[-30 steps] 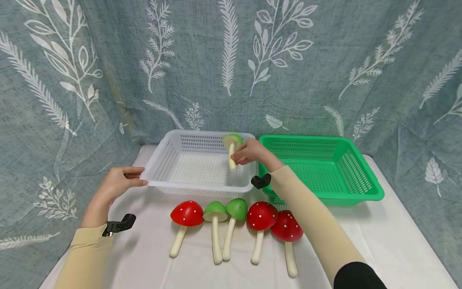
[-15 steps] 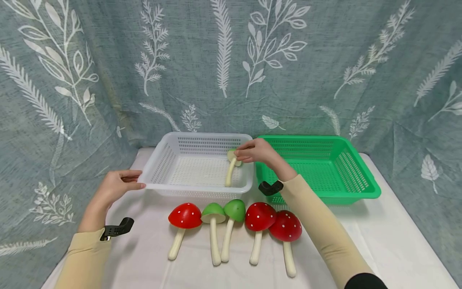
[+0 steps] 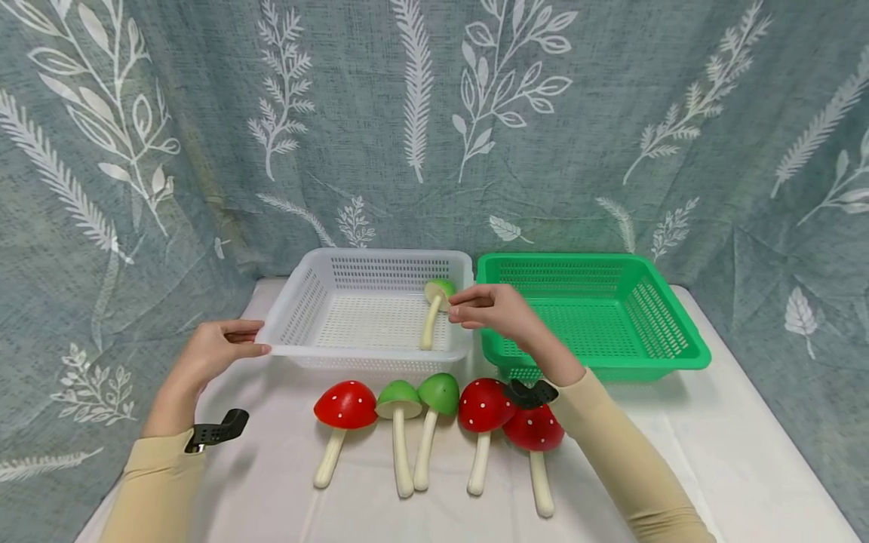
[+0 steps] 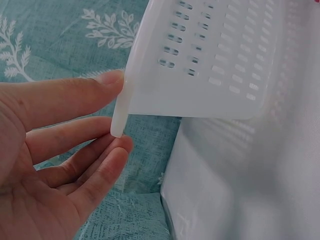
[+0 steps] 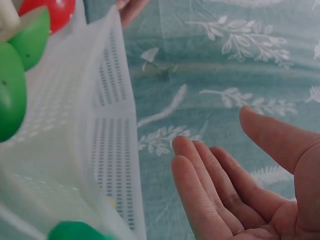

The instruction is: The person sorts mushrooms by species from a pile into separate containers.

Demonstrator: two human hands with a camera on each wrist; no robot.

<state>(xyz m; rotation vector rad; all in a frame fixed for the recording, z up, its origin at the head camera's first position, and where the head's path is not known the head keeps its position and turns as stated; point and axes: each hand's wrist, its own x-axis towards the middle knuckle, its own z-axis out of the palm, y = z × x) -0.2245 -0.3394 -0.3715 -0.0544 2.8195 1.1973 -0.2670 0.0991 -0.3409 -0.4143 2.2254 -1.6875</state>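
Note:
My left hand pinches the left rim of the white plastic basket; in the left wrist view the thumb lies on one side of the rim and the fingertips on the other. Inside that basket, toward its right end, a green-capped toy mushroom leans with its cap up near the back right. My right hand hovers by the basket's right rim. The right wrist view shows its thumb and fingers apart, holding nothing.
A green plastic basket stands right of the white one. In front lie a red toy mushroom, two green ones and two more red ones on the white-covered table. A patterned curtain hangs behind.
My right hand has let go of the green mushroom, which dropped into the white basket, and drawn back to the right and nearer. The left hand keeps its hold on the rim.

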